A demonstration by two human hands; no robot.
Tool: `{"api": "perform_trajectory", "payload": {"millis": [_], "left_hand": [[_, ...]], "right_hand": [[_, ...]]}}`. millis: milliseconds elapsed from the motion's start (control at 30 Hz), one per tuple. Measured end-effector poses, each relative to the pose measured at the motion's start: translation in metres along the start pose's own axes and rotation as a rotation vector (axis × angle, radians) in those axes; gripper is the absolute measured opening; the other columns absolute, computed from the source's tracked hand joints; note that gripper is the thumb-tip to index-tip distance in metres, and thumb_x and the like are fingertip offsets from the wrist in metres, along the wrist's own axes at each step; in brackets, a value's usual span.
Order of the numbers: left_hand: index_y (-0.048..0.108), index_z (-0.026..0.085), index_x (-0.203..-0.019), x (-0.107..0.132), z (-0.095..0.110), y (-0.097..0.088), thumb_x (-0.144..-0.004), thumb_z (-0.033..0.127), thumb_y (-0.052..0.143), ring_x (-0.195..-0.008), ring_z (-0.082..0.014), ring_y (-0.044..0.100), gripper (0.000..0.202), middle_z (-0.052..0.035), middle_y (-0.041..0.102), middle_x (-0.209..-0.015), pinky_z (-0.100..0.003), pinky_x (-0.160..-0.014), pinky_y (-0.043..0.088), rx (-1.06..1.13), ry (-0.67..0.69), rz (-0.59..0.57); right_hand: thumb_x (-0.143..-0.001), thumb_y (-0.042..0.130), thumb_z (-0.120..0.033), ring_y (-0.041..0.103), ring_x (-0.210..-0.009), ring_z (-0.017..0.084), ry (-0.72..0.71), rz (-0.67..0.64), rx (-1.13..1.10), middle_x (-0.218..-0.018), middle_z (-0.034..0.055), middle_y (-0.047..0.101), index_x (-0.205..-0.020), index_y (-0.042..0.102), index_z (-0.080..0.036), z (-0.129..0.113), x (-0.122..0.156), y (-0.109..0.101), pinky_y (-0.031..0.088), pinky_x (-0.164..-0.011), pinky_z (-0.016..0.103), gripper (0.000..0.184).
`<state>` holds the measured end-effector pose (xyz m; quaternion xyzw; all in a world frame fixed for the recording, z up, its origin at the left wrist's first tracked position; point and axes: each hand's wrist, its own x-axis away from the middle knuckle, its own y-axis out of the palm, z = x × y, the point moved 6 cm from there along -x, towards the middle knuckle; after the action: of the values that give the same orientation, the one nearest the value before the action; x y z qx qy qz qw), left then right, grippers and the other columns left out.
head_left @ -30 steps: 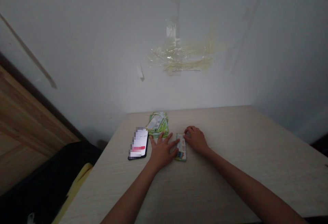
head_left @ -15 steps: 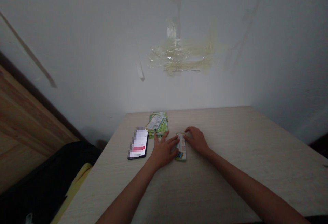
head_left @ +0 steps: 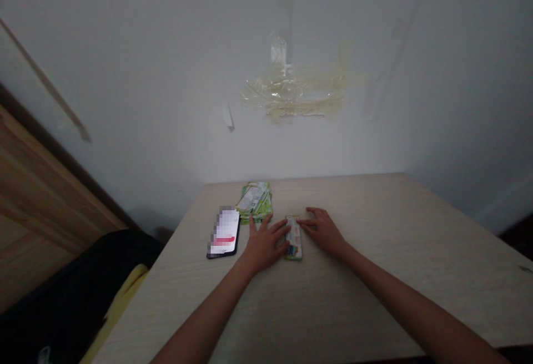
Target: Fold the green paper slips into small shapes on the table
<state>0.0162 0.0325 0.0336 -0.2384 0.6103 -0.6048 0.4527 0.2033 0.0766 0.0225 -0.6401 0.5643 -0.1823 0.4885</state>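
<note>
A small printed packet [head_left: 294, 240], flat and narrow with white, green and blue print, lies lengthwise on the table between my hands. My left hand [head_left: 265, 246] rests palm down with its fingers spread, the thumb and a fingertip on the packet's left edge. From the right, my right hand [head_left: 322, 229] reaches in low over the table, a fingertip at the packet's upper right edge and another finger stretched out beyond it. Behind my left hand is a loose pile of green-and-white packets [head_left: 256, 200].
A phone [head_left: 225, 233] with a lit, partly blurred screen lies left of my left hand, close to the pile. The pale wooden table [head_left: 375, 203] meets a wall [head_left: 166, 75] with old tape on it. A dark bag [head_left: 75, 281] and yellow cloth [head_left: 125, 297] are at the left.
My right hand has shifted slightly right, and its fingers have straightened at the packet's edge. The left hand, the packet and the pile look unmoved.
</note>
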Motion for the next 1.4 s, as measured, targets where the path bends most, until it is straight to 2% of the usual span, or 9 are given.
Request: {"api": "perform_trajectory", "payload": {"millis": [367,633,933,1133,1400], "left_hand": [[0.05,0.046,-0.13,-0.002,-0.004,0.006,-0.087,0.059,0.043,-0.141,-0.0349,0.023,0.045,0.0014,0.033,-0.153,-0.077,-0.104,-0.001,-0.043,-0.068,-0.01],[0.051,0.045,-0.129,-0.005,-0.005,0.006,-0.087,0.06,0.042,-0.141,-0.0354,0.024,0.045,0.0006,0.035,-0.152,-0.077,-0.104,-0.003,-0.056,-0.077,0.006],[0.053,0.046,-0.126,-0.015,-0.004,-0.001,-0.087,0.06,0.043,-0.142,-0.0362,0.021,0.043,0.0047,0.036,-0.152,-0.077,-0.103,-0.008,-0.094,-0.058,0.046],[0.054,0.044,-0.126,-0.025,-0.006,0.001,-0.088,0.057,0.043,-0.142,-0.0362,0.019,0.041,0.0062,0.039,-0.151,-0.076,-0.103,-0.012,-0.076,-0.044,0.062],[0.054,0.046,-0.126,-0.027,-0.011,0.005,-0.086,0.06,0.044,-0.142,-0.0371,0.02,0.043,0.0051,0.041,-0.149,-0.077,-0.103,-0.009,-0.074,-0.096,0.035]], "right_hand": [[-0.091,0.052,-0.04,0.041,-0.128,0.025,0.095,-0.023,0.129,-0.137,0.0073,0.05,-0.115,0.067,-0.035,0.0,-0.012,0.001,0.033,-0.106,0.042,0.028],[-0.093,0.048,-0.044,0.038,-0.13,0.026,0.108,-0.046,0.173,-0.143,0.0056,0.044,-0.122,0.062,-0.04,-0.005,-0.009,0.001,0.032,-0.105,0.044,0.032],[-0.094,0.042,-0.046,0.033,-0.133,0.031,0.11,-0.078,0.229,-0.147,0.0073,0.039,-0.132,0.052,-0.042,-0.007,-0.01,0.004,0.028,-0.105,0.049,0.039],[-0.093,0.043,-0.048,0.031,-0.133,0.032,0.112,-0.081,0.248,-0.15,0.0057,0.035,-0.131,0.052,-0.042,-0.001,-0.02,0.006,0.027,-0.104,0.052,0.04],[-0.094,0.041,-0.048,0.032,-0.132,0.033,0.117,-0.06,0.263,-0.149,0.0019,0.038,-0.132,0.05,-0.044,0.004,-0.025,0.011,0.026,-0.103,0.054,0.039]]}}
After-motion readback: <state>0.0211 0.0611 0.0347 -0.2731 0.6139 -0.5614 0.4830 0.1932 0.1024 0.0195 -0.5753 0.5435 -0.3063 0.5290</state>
